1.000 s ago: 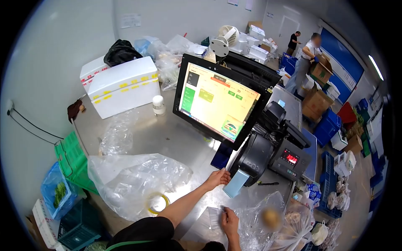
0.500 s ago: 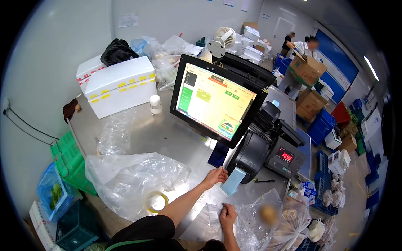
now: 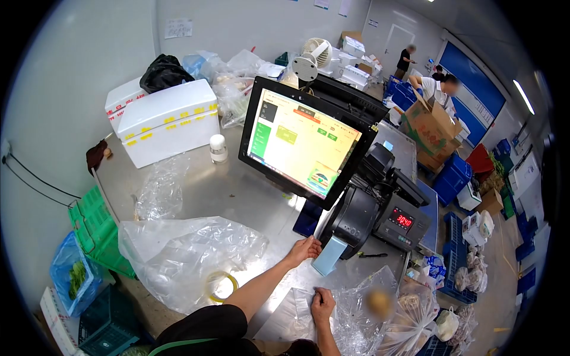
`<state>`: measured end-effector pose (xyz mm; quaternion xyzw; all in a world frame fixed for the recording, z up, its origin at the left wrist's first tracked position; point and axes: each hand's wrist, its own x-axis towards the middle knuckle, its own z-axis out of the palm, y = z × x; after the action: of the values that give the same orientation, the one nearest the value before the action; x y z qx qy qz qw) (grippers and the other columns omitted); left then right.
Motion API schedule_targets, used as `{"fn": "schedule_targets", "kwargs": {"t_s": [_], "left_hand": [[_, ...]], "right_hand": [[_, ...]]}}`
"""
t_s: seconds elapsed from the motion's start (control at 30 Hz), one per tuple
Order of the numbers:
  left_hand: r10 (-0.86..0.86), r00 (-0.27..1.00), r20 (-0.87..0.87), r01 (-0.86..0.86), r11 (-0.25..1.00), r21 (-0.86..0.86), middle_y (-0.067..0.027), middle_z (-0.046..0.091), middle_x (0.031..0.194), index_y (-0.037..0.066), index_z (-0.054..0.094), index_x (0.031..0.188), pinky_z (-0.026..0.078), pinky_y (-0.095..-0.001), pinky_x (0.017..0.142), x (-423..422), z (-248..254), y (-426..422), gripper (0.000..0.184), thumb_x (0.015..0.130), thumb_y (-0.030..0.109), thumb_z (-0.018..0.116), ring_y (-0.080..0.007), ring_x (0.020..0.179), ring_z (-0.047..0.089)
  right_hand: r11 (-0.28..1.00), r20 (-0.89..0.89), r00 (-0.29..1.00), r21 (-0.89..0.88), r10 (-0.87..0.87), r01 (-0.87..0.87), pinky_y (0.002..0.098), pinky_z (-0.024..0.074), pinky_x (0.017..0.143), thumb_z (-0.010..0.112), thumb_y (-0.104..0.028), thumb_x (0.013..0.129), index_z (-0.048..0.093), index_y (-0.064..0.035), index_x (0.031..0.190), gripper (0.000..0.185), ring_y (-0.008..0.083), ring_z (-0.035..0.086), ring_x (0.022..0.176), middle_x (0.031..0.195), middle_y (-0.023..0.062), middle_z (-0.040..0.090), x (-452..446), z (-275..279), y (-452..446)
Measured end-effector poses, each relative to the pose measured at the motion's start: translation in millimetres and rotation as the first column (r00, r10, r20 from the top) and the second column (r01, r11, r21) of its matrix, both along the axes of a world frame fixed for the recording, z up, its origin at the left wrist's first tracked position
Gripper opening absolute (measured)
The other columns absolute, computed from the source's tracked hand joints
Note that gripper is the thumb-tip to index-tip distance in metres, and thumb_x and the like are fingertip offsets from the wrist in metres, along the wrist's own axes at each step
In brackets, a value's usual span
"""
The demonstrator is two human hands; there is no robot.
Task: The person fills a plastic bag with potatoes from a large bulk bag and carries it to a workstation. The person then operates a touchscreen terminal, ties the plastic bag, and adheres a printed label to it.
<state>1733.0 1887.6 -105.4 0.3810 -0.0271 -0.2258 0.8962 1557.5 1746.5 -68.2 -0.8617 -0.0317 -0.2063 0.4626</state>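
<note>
My left hand point(image 3: 304, 250) is beside the black label printer point(image 3: 351, 221), its curled fingers near the pale blue label strip point(image 3: 329, 256) that hangs from the printer; whether they touch it is unclear. Lower down, my right hand point(image 3: 322, 304) has its fingers closed on the edge of a clear plastic bag point(image 3: 295, 314) lying on the metal table point(image 3: 219, 199). A lit touch screen point(image 3: 303, 142) stands above the printer. Right of the printer, a scale display point(image 3: 404, 219) shows red digits. A roll of tape point(image 3: 222, 286) lies left of my forearm.
A large clear plastic sheet point(image 3: 190, 255) covers the table's left front. White foam boxes point(image 3: 169, 127) and a small bottle point(image 3: 218, 148) stand behind. Filled plastic bags point(image 3: 409, 323) lie at right. A person point(image 3: 436, 89) handles a cardboard carton point(image 3: 430, 127) in the background.
The view has shifted slightly. My hands have barely moved. The scale reading has changed, and the background person has bent over with the carton tilted.
</note>
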Motion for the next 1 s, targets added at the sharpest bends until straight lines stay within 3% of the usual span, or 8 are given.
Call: {"fn": "schedule_targets", "kwargs": {"t_s": [0.1, 0.4, 0.5, 0.7, 0.8, 1.0], "left_hand": [[0.005, 1.000, 0.000, -0.005, 1.000, -0.001, -0.0097, 0.061, 0.087, 0.000, 0.055, 0.105, 0.051, -0.0309, 0.074, 0, 1, -1, 0.045, 0.101, 0.040, 0.035, -0.0186, 0.080, 0.061], [0.005, 1.000, -0.011, -0.005, 1.000, 0.005, -0.0097, 0.061, 0.086, 0.000, 0.054, 0.104, 0.051, -0.0301, 0.072, -1, 2, -1, 0.043, 0.101, 0.038, 0.035, -0.0182, 0.078, 0.061], [0.000, 1.000, 0.004, 0.000, 1.000, 0.012, -0.0096, 0.061, 0.087, 0.000, 0.055, 0.104, 0.051, -0.0312, 0.074, -1, -1, 0, 0.044, 0.101, 0.039, 0.035, -0.0184, 0.081, 0.062], [0.021, 1.000, 0.012, -0.021, 0.999, 0.034, -0.0084, 0.062, 0.086, 0.001, 0.055, 0.104, 0.050, -0.0294, 0.072, 3, -4, -1, 0.044, 0.100, 0.040, 0.036, -0.0166, 0.076, 0.061], [0.044, 0.999, -0.001, -0.043, 0.996, 0.084, -0.0061, 0.064, 0.086, 0.004, 0.060, 0.106, 0.049, -0.0282, 0.068, 5, -21, -6, 0.048, 0.098, 0.046, 0.039, -0.0137, 0.074, 0.060], [0.073, 0.997, 0.026, -0.075, 0.992, 0.099, -0.0080, 0.061, 0.082, -0.001, 0.058, 0.101, 0.050, -0.0271, 0.065, -4, 4, -6, 0.042, 0.101, 0.035, 0.036, -0.0152, 0.071, 0.060]], "right_hand": [[1.000, -0.027, 1.000, 0.022, -0.003, 0.003, 0.0335, 0.0497, 0.067, 0.053, 0.006, 0.075, 0.064, -0.0001, 0.085, 0.016, 0.0289, 0.062, 0.072, 0.081, 0.0154, 0.064, 0, 2, 1], [1.000, -0.042, 0.999, 0.026, -0.014, 0.015, 0.0333, 0.0494, 0.067, 0.053, 0.006, 0.075, 0.064, 0.0003, 0.084, 0.015, 0.0290, 0.062, 0.072, 0.081, 0.0157, 0.063, -1, 4, 2], [1.000, 0.010, 1.000, -0.011, -0.005, 0.006, 0.0303, 0.0493, 0.064, 0.053, 0.007, 0.076, 0.067, -0.0018, 0.087, 0.019, 0.0239, 0.062, 0.070, 0.082, 0.0134, 0.064, 0, 0, 0], [1.000, 0.075, 0.997, -0.017, 0.003, -0.001, 0.0331, 0.0497, 0.064, 0.054, 0.005, 0.075, 0.067, -0.0025, 0.086, 0.019, 0.0274, 0.063, 0.070, 0.081, 0.0142, 0.064, 3, -9, -2], [0.998, -0.009, 1.000, -0.067, -0.018, 0.018, 0.0343, 0.0497, 0.067, 0.053, 0.002, 0.078, 0.066, -0.0018, 0.086, 0.016, 0.0299, 0.063, 0.074, 0.083, 0.0161, 0.065, 0, -18, -7], [0.999, -0.069, 0.997, 0.005, -0.040, 0.040, 0.0318, 0.0494, 0.065, 0.055, 0.002, 0.078, 0.066, -0.0029, 0.089, 0.016, 0.0275, 0.063, 0.074, 0.085, 0.0136, 0.064, 2, -9, -5]]}}
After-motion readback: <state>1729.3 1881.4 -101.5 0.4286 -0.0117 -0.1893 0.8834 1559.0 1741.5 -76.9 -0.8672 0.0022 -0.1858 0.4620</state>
